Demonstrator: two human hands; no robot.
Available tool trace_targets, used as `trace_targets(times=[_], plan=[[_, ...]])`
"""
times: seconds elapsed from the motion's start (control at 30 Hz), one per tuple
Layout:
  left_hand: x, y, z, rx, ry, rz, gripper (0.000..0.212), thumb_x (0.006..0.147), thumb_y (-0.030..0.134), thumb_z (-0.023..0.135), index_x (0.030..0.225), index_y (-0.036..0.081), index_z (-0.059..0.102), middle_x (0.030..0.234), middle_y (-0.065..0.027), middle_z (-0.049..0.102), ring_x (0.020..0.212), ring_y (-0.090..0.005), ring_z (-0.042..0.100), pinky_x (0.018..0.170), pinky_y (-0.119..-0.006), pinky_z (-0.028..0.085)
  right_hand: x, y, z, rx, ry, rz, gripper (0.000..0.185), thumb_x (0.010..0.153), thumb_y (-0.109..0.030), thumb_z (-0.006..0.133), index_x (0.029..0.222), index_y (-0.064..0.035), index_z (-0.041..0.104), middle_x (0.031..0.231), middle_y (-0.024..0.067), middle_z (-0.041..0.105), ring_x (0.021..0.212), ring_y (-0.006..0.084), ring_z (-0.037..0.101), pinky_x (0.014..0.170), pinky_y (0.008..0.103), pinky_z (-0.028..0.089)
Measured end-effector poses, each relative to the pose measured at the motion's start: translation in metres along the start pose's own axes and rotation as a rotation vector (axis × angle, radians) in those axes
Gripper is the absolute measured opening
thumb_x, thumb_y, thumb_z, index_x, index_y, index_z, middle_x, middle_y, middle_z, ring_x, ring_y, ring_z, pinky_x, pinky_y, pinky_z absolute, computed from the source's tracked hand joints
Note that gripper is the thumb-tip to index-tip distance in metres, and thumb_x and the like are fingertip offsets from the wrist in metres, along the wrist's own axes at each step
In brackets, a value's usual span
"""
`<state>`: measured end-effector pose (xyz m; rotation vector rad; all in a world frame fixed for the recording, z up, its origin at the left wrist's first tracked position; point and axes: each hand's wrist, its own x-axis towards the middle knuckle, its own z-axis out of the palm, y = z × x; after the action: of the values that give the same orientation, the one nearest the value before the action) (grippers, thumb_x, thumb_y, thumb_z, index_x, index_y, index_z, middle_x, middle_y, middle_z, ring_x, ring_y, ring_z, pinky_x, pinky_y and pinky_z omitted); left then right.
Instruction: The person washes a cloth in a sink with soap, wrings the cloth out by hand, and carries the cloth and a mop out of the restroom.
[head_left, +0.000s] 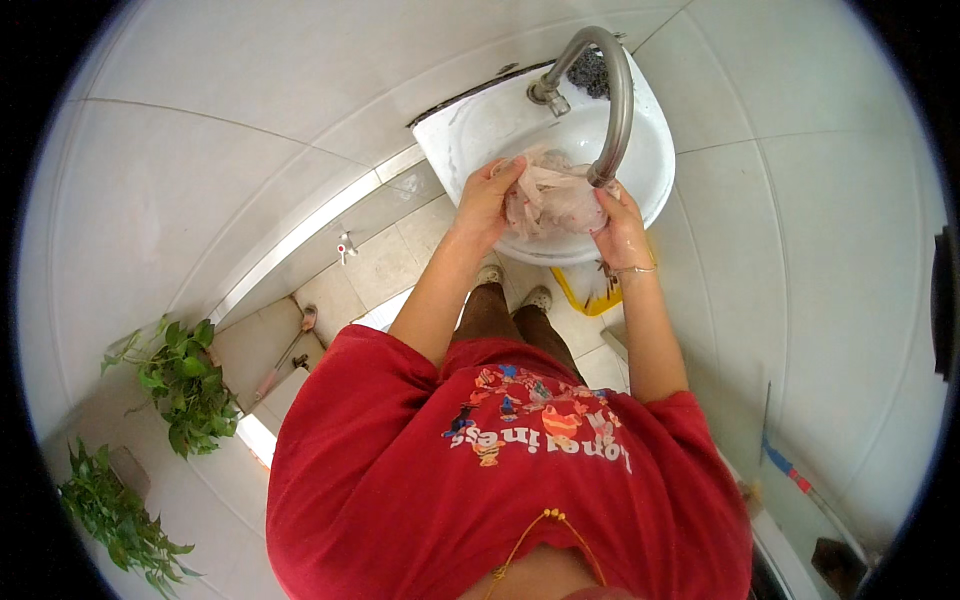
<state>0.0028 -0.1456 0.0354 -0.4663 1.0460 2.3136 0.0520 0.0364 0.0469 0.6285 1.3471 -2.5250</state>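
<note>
Over a white ceramic washbasin (651, 161) I hold a pale, thin, wet-looking piece of mesh or sheer fabric (559, 199) with small red specks. My left hand (487, 196) grips its left side, thumb on top. On the other side my right hand (621, 225) pinches the right edge, just beneath the spout. A curved metal faucet (619, 97) arches over the basin, its outlet close above the fabric. Whether water is flowing cannot be made out. Part of the bowl lies hidden under the fabric and my hands.
A dark scouring pad (589, 75) sits on the basin's back corner. Below the basin stands a yellow container (592, 306). Tiled walls rise close on both sides. A small tap (345, 248) juts out at left, near leafy potted plants (184, 382). A long-handled tool (787, 466) leans at right.
</note>
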Motion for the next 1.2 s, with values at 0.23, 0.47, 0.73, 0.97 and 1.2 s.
trace_targets(times=[0.23,0.47,0.73,0.97,1.2], plan=[[0.02,-0.01,0.0,-0.194,-0.047,0.038,0.026,0.088,0.02,0.051,0.106,0.001,0.049,0.098,-0.0097,0.057,0.089,-0.0205,0.057,0.078,-0.034,0.049,0.006,0.017,0.031,-0.328,0.183,-0.241,0.044,0.085,-0.009,0.053,0.126,-0.002,0.037,0.115,0.0091,0.05,0.102,0.0158,0.05,0.084,0.0315,0.044],[0.024,-0.009,0.008,-0.35,-0.032,-0.016,0.023,0.089,0.019,0.049,0.105,0.001,0.049,0.1,-0.0103,0.057,0.092,-0.0218,0.057,0.081,-0.037,0.048,0.006,0.021,-0.004,-0.713,-0.017,-0.018,0.042,0.079,-0.009,0.062,0.117,-0.001,0.047,0.104,0.0054,0.056,0.093,0.011,0.052,0.08,0.0243,0.043],[0.024,-0.005,-0.008,-0.015,-0.002,-0.019,0.028,0.09,0.023,0.048,0.106,0.0,0.049,0.101,-0.0091,0.057,0.089,-0.0197,0.058,0.076,-0.033,0.049,-0.002,-0.024,-0.031,0.018,-0.175,-0.135,0.023,0.084,-0.014,0.051,0.106,-0.007,0.05,0.103,0.0045,0.057,0.093,0.0177,0.053,0.085,0.032,0.042],[0.028,-0.027,0.03,-0.217,-0.166,0.006,0.029,0.09,0.031,0.048,0.102,0.005,0.05,0.09,-0.0049,0.055,0.074,-0.0165,0.056,0.064,-0.03,0.049,0.024,0.018,0.007,0.208,0.045,0.034,0.05,0.084,-0.034,0.054,0.127,-0.0149,0.038,0.122,0.0059,0.046,0.114,0.0233,0.043,0.097,0.0376,0.034],[0.057,-0.029,0.025,0.017,0.061,-0.005,0.025,0.087,0.033,0.052,0.089,0.008,0.052,0.076,-0.0041,0.051,0.062,-0.0149,0.053,0.053,-0.028,0.045,-0.003,0.02,0.066,-1.182,0.21,-0.383,0.03,0.079,-0.018,0.061,0.107,-0.0134,0.053,0.093,0.0111,0.06,0.077,0.0253,0.059,0.063,0.0357,0.045]])
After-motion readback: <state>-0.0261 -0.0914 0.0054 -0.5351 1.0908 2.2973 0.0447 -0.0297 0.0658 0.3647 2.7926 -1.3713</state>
